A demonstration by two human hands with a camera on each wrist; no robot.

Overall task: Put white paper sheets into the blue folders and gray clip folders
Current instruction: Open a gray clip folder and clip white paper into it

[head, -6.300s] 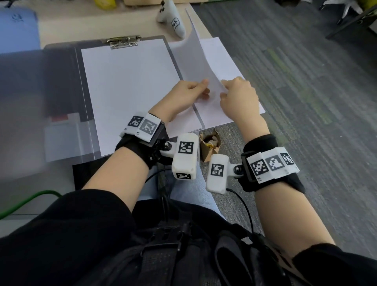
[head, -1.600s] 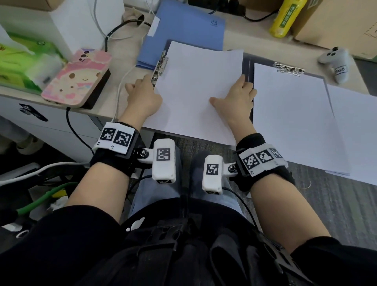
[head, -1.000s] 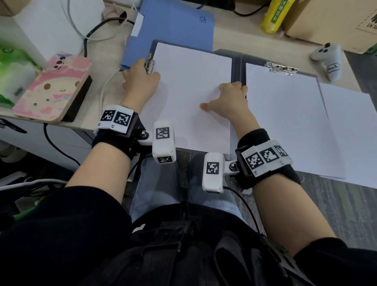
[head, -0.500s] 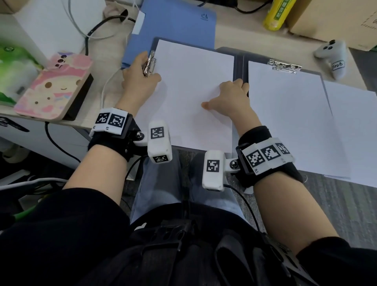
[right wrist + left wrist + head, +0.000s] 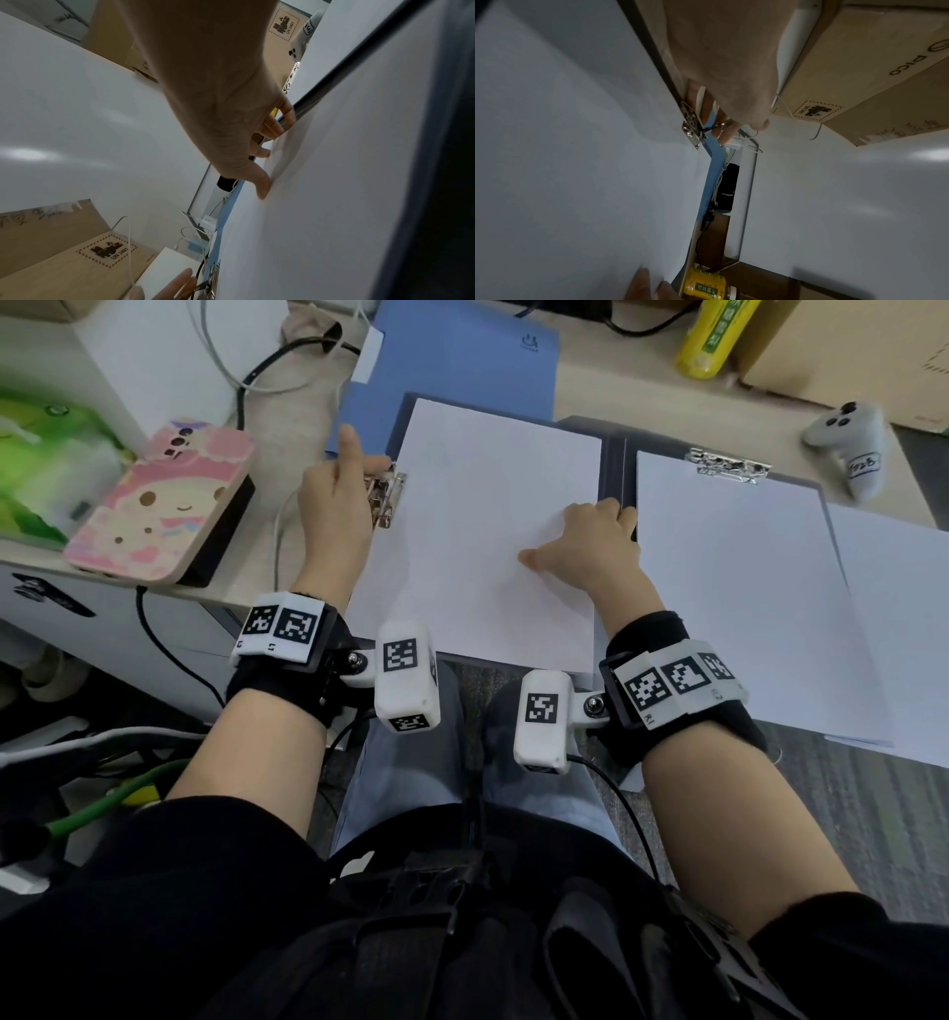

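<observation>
From the head view, a white paper sheet (image 5: 482,526) lies on the gray clip folder (image 5: 611,454). The left hand (image 5: 334,500) pinches the metal clip (image 5: 386,498) at the sheet's left edge. The right hand (image 5: 585,541) presses the sheet's right side with bent fingers — gripping nothing. A blue folder (image 5: 462,367) lies behind the sheet, a pink phone (image 5: 164,505) left of it.

The left wrist view shows fingers (image 5: 727,130) squeezing the clip's handle.

The right wrist view shows fingertips (image 5: 263,186) on the sheet — thumb down.

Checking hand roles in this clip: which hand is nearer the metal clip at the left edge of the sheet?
Left. The left hand is at the metal clip, fingers on it. The right hand rests across the sheet near its right edge.
</observation>
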